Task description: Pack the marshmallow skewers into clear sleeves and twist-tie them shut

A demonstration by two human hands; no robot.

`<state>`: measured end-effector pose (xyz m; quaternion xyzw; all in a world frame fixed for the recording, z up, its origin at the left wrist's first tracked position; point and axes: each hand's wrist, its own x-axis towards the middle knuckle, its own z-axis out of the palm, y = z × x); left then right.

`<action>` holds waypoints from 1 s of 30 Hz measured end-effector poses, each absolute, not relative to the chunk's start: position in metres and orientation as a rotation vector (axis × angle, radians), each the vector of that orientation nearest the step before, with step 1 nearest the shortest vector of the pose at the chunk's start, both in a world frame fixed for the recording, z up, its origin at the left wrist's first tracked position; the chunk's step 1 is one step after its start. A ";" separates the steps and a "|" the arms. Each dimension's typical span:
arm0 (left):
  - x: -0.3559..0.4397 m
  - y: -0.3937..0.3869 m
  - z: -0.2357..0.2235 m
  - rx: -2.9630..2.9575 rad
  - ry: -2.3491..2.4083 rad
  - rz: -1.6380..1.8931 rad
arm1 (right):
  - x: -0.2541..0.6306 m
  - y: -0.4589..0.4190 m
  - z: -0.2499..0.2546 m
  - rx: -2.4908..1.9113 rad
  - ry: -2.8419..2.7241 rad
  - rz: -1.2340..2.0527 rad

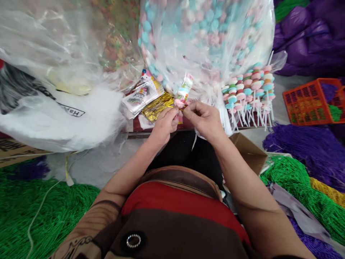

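A wrapped marshmallow skewer (184,90) stands tilted above my hands, its pieces pink, white, green and blue in a clear printed bag. My left hand (166,123) is closed around its lower end, the stick hidden by the fingers. Pinched close beside it, my right hand (203,117) has its fingertips at the neck of the bag on a thin gold twist tie (184,107). Just left of the skewer lies a pile of gold twist ties (155,107). A stack of printed clear bags (140,99) is partly under the ties.
Bare marshmallow skewers (250,88) lie in rows at the right. Behind stands a big clear bag of marshmallows (210,27); a white plastic sack (67,115) is at left. An orange crate (314,102), an open cardboard box (249,153) and green bead strands (48,208) lie around.
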<state>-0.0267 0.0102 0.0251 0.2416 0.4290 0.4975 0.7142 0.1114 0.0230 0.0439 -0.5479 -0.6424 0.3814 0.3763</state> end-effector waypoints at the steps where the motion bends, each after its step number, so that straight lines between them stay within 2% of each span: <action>1: -0.027 0.009 0.028 0.506 0.922 1.080 | 0.112 0.022 0.042 -1.374 -1.529 1.099; 4: -0.030 0.006 0.036 0.426 0.828 0.947 | 0.112 0.017 0.038 -1.290 -1.222 1.408; 7: -0.035 0.003 0.041 0.381 0.721 0.770 | 0.115 0.013 0.038 -1.211 -1.129 1.568; 12: -0.039 -0.002 0.040 0.314 0.585 0.516 | 0.128 0.013 0.034 -1.041 -1.263 1.711; 16: -0.033 -0.006 0.039 0.255 0.544 0.567 | 0.132 0.013 0.019 -0.973 -1.325 1.726; 20: -0.027 -0.006 0.039 0.285 0.616 0.703 | 0.121 0.010 0.008 -1.128 -1.199 1.487; 26: -0.014 0.003 0.031 0.488 0.871 1.148 | 0.102 0.007 0.008 -1.306 -1.370 0.799; 30: -0.012 0.009 0.028 0.770 1.055 1.230 | 0.102 0.005 0.015 -1.267 -1.512 0.470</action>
